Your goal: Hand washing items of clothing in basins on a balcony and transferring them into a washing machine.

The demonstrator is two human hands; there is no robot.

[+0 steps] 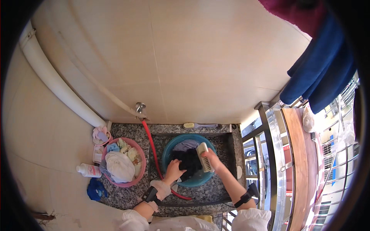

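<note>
In a stone sink stands a blue basin [165, 154] with wet laundry in it. A black garment [189, 163] lies across the basin, and a grey-lilac cloth [185, 145] shows behind it. My left hand [174, 171] grips the near left part of the black garment, fingers curled into it. Over the basin's right side, my right hand [212, 160] is closed around a pale scrubbing brush [204, 156]. The brush is tilted up on its side, bristles showing. Whether it touches the garment I cannot tell.
Left of the sink sits a pink basin [143, 169] of light clothes, beside a white bottle [88, 170] and a blue cloth [96, 189]. A red hose [152, 148] runs from the tap [140, 107] into the sink. Another brush [202, 125] lies on the back ledge. A metal railing [275, 154] borders the right.
</note>
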